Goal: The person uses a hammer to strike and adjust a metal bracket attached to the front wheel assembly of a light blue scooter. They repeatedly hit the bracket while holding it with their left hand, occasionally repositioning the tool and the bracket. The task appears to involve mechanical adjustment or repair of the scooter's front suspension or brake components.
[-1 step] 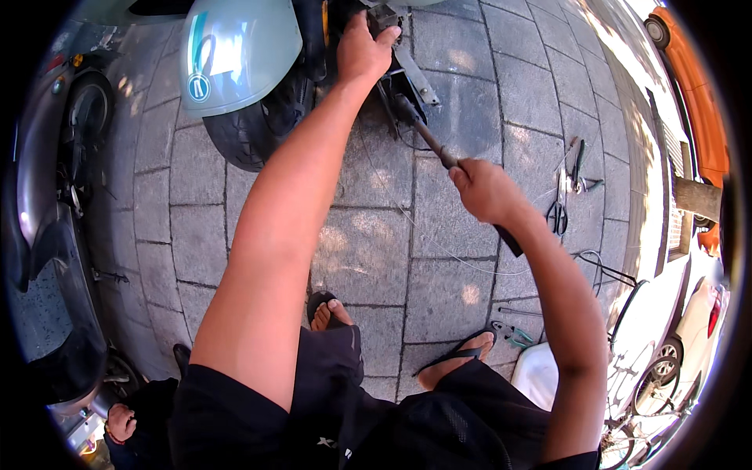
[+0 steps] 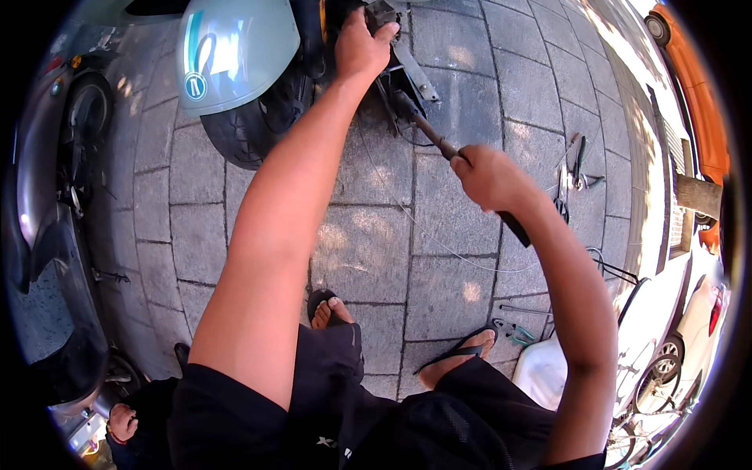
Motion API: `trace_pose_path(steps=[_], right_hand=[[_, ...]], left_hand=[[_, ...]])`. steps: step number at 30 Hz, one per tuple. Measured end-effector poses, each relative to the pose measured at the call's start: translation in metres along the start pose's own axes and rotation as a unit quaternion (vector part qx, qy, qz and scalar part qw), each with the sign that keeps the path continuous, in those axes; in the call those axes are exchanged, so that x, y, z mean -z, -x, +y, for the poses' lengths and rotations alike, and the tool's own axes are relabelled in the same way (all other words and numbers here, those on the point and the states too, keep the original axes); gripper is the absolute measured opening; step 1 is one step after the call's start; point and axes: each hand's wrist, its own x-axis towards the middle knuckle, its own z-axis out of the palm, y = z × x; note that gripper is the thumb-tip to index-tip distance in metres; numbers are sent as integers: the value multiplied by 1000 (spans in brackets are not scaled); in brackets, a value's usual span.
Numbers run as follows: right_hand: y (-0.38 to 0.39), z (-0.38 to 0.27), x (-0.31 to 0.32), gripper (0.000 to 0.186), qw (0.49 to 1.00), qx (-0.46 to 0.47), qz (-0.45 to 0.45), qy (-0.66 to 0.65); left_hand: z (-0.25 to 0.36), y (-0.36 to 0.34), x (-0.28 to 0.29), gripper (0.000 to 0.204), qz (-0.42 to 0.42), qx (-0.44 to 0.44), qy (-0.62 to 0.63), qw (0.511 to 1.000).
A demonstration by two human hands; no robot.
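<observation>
My right hand (image 2: pixel 489 178) is closed round the handle of what looks like a hammer (image 2: pixel 435 139), with a brown shaft and a black grip end. Its dark head lies at an angled metal bracket (image 2: pixel 417 74) on the ground; whether they touch I cannot tell. Further up, my left hand (image 2: pixel 364 47) grips a dark metal part (image 2: pixel 382 14) at the bracket's upper end, its fingertips partly hidden. Left of that hand is a scooter's pale green-grey fender (image 2: pixel 239 51) over a black tyre (image 2: pixel 235 139).
Pliers (image 2: pixel 580 164) and scissors (image 2: pixel 562 205) lie on grey paving at the right. A thin wire (image 2: pixel 439 241) curves across the stones. Near my sandalled foot are green-handled pliers (image 2: pixel 517 335) and a white container (image 2: pixel 540 374). Another scooter (image 2: pixel 47 180) stands left; a person's hand (image 2: pixel 123 421) shows below.
My right hand has shifted slightly up and right with the hammer, and its head has moved a little up. My left hand is nearly unmoved.
</observation>
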Motion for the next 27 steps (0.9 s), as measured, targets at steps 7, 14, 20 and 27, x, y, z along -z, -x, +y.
trace_pose_path(steps=[7, 14, 20, 27], right_hand=[[-9, 44, -87, 41, 992, 52, 117, 19], [-18, 66, -127, 39, 982, 66, 177, -13], [2, -21, 22, 44, 996, -42, -69, -31], [2, 6, -32, 41, 999, 11, 30, -9]], left_hand=[[7, -1, 1, 64, -11, 9, 39, 999], [7, -4, -1, 64, -3, 25, 25, 999], [5, 1, 6, 65, -13, 33, 5, 999], [9, -3, 10, 65, -31, 21, 24, 999]])
